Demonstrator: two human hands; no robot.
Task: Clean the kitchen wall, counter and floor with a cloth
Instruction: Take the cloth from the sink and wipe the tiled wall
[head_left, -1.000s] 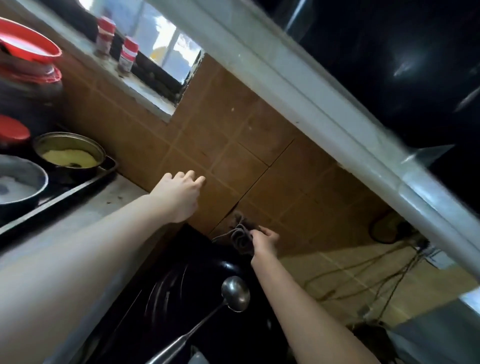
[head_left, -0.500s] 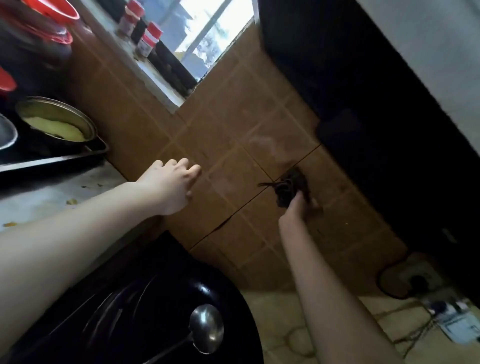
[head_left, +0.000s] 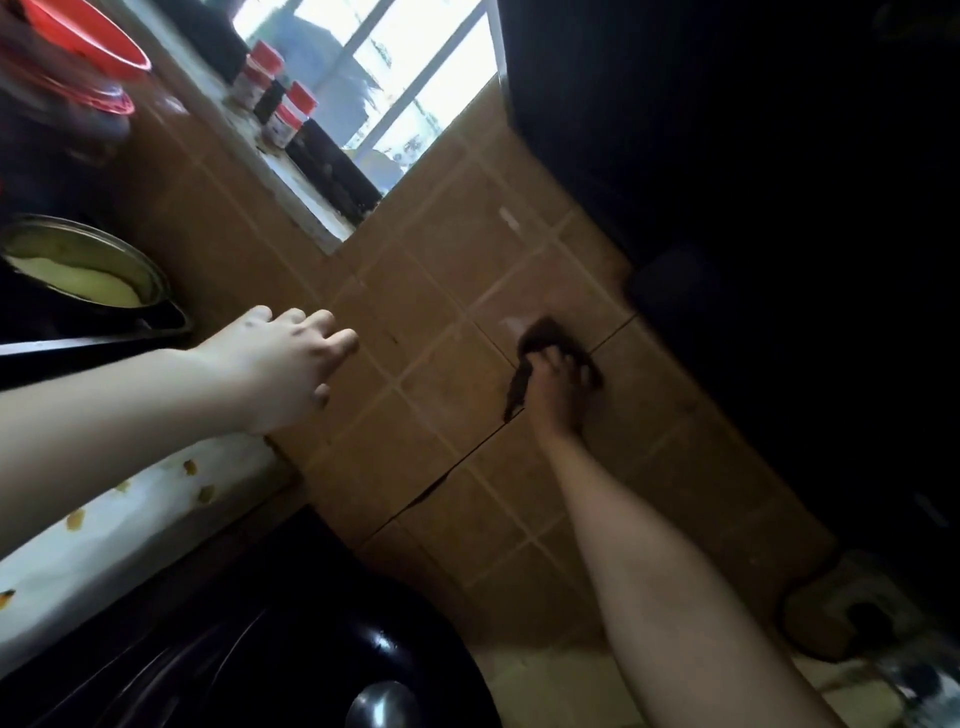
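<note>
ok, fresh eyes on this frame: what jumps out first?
The right hand pressing a dark cloth flat against the brown tiled wall, right of centre. Then the left hand, open, fingers on the wall above the counter edge, which carries yellow crumbs. Red-capped jars line the bright window sill, top centre.

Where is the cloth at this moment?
The dark cloth is pressed under the right hand against the brown tiled wall, right of centre, below the window.
</note>
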